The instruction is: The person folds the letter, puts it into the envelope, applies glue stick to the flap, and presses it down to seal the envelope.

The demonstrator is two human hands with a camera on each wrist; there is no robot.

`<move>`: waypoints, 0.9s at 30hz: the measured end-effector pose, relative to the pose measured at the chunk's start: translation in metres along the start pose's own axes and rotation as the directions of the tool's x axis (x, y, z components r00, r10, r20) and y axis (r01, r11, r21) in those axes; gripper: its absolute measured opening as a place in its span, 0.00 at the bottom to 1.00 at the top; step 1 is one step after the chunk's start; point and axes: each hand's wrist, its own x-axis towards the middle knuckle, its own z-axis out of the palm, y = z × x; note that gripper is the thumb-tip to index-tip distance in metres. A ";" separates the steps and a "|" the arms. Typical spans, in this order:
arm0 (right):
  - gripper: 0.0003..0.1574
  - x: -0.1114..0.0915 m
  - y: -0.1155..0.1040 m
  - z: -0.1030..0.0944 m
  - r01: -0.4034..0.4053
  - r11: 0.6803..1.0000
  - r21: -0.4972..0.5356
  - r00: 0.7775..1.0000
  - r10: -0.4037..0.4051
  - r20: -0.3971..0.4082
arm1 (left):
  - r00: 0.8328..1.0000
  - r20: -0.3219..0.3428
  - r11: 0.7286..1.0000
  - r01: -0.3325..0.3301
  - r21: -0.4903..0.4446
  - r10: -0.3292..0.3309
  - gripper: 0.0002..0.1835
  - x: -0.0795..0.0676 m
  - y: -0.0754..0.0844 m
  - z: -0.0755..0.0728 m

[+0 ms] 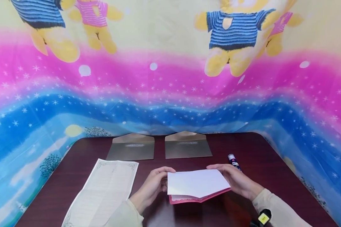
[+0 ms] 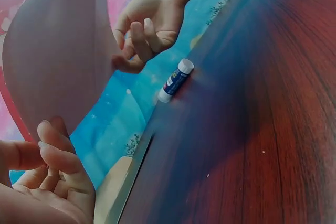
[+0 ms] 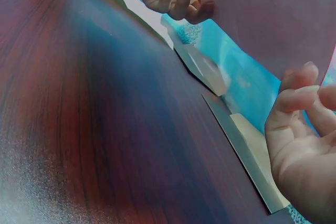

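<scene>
Above the table, in the head view, both hands hold a folded card (image 1: 198,182) with a white face and a pinkish-red layer along its lower edge. The layers gape slightly at the near side. My left hand (image 1: 151,188) grips the card's left edge, thumb on top. At the opposite edge, my right hand (image 1: 238,180) pinches it near the far right corner. From the left wrist view, the card's underside (image 2: 58,51) looks greyish and bowed, with fingers curled at its border. The right wrist view shows the right hand (image 3: 299,140) pinching a corner.
A cream sheet with an ornamental border (image 1: 105,189) lies left of the hands, creased. Two flat envelopes (image 1: 132,150) with raised flaps lie at the back of the dark wooden table (image 1: 82,151). A glue stick (image 1: 234,161) lies beyond the right hand. A patterned cloth (image 1: 159,104) hangs behind.
</scene>
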 end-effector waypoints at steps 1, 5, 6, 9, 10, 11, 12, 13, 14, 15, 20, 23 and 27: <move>0.28 0.001 -0.001 0.000 0.003 0.999 0.038 1.000 -0.004 0.030 | 1.000 0.001 1.000 -0.002 0.006 0.002 0.14 0.000 -0.001 -0.001; 0.33 0.005 -0.002 0.002 0.006 0.997 0.073 0.994 -0.013 0.104 | 1.000 0.008 1.000 0.007 0.020 -0.008 0.15 -0.002 -0.001 -0.003; 0.31 0.006 -0.001 0.003 0.007 0.999 0.034 0.996 -0.010 0.092 | 1.000 0.010 1.000 0.011 0.024 -0.011 0.15 -0.003 -0.001 -0.004; 0.25 0.009 0.001 0.006 0.005 0.992 -0.123 1.000 -0.002 0.026 | 1.000 0.008 0.999 0.024 0.031 -0.025 0.18 -0.004 0.001 -0.007; 0.25 0.010 0.002 0.006 0.003 0.985 -0.174 1.000 -0.003 0.001 | 1.000 0.001 0.999 0.025 0.036 -0.025 0.18 -0.004 0.001 -0.007; 0.25 0.011 0.002 0.007 0.001 0.976 -0.218 1.000 -0.006 -0.022 | 1.000 -0.004 0.999 0.019 0.048 -0.019 0.18 -0.005 0.000 -0.007; 0.27 0.012 0.002 0.008 0.002 0.966 -0.259 0.999 -0.014 -0.044 | 1.000 -0.008 0.998 0.008 0.064 -0.008 0.17 -0.005 0.000 -0.008; 0.28 0.013 0.002 0.008 0.001 0.955 -0.295 0.997 -0.022 -0.068 | 1.000 -0.013 0.997 -0.001 0.079 0.002 0.17 -0.006 -0.001 -0.007; 0.30 0.013 0.001 0.009 0.006 0.943 -0.334 0.995 -0.038 -0.088 | 1.000 -0.018 0.995 -0.014 0.100 0.016 0.16 -0.006 -0.002 -0.007; 0.31 0.014 0.000 0.010 0.006 0.929 -0.370 0.993 -0.050 -0.110 | 0.999 -0.022 0.992 -0.028 0.122 0.031 0.15 -0.007 -0.002 -0.006; 0.29 0.017 -0.012 0.016 0.013 0.854 -0.520 0.978 -0.120 -0.172 | 0.995 0.001 0.968 -0.100 0.232 0.103 0.17 -0.012 -0.002 -0.002; 0.26 0.019 -0.021 0.021 0.019 0.806 -0.592 0.973 -0.152 -0.175 | 0.992 0.045 0.953 -0.126 0.276 0.119 0.21 -0.015 0.000 0.002; 0.21 0.022 -0.032 0.027 0.044 0.761 -0.647 0.972 -0.184 -0.149 | 0.987 0.116 0.936 -0.143 0.322 0.111 0.20 -0.017 0.004 0.007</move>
